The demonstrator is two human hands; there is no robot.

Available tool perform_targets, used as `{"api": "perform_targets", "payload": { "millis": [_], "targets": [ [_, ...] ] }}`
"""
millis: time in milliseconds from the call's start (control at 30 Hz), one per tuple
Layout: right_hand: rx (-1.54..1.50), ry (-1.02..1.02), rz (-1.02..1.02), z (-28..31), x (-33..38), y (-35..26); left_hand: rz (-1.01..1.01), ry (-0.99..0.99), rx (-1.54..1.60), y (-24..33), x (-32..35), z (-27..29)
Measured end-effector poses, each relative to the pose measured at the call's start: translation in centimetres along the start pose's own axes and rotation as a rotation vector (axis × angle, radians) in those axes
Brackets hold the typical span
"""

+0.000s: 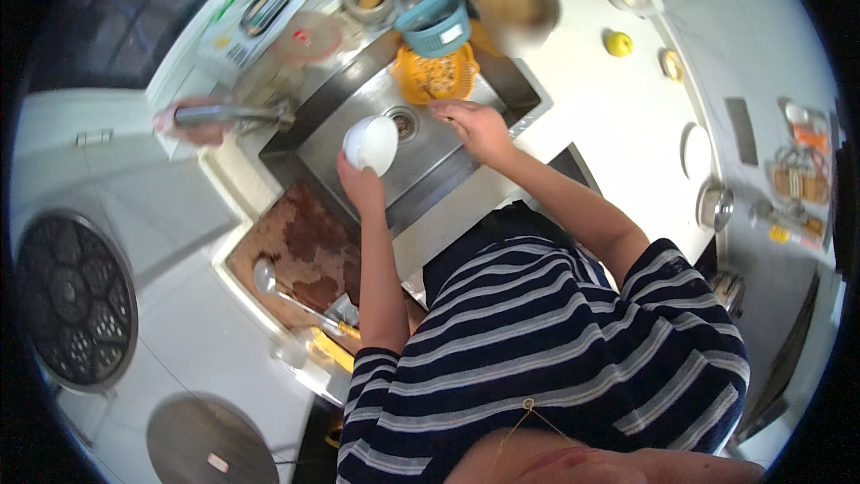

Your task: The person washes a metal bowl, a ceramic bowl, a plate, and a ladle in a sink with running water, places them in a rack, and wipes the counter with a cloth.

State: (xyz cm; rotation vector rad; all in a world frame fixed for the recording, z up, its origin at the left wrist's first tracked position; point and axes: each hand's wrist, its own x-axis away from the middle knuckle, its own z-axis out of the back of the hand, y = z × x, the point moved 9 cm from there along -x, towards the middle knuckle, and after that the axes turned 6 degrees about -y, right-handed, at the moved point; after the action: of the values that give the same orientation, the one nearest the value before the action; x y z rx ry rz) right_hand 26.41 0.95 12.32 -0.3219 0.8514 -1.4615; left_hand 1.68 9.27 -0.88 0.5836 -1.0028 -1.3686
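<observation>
My left hand (360,185) grips a white bowl (380,145) by its near side, tilted above the left part of the steel sink (345,130). Over the sink's right half, my right hand (475,132) is closed, its fingertips pinched together. Whatever may be between those fingertips is too small to make out. Just beyond them an orange strainer basket (414,76) stands in the far end of the sink, with small bits in it. A blue-green plastic basket (434,25) sits at the sink's far edge, above the strainer.
A faucet (228,115) reaches in at the sink's left. Left of my forearm lies a wet brown board (300,246) with a ladle (265,276). On the right counter are a yellow-green fruit (618,44), a white dish (696,152) and a metal pot (715,207).
</observation>
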Motion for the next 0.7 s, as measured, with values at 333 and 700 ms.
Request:
{"api": "perform_targets", "payload": {
  "millis": [333, 700],
  "targets": [
    [-0.113, 0.125, -0.137, 7.0, 6.7, 2.1, 0.272, -0.178, 0.514, 1.2, 6.9, -9.9],
    [-0.988, 1.19, -0.749, 23.0, 29.6, 17.6, 0.311, -0.528, 0.873, 9.9, 17.7, -21.0]
  ]
}}
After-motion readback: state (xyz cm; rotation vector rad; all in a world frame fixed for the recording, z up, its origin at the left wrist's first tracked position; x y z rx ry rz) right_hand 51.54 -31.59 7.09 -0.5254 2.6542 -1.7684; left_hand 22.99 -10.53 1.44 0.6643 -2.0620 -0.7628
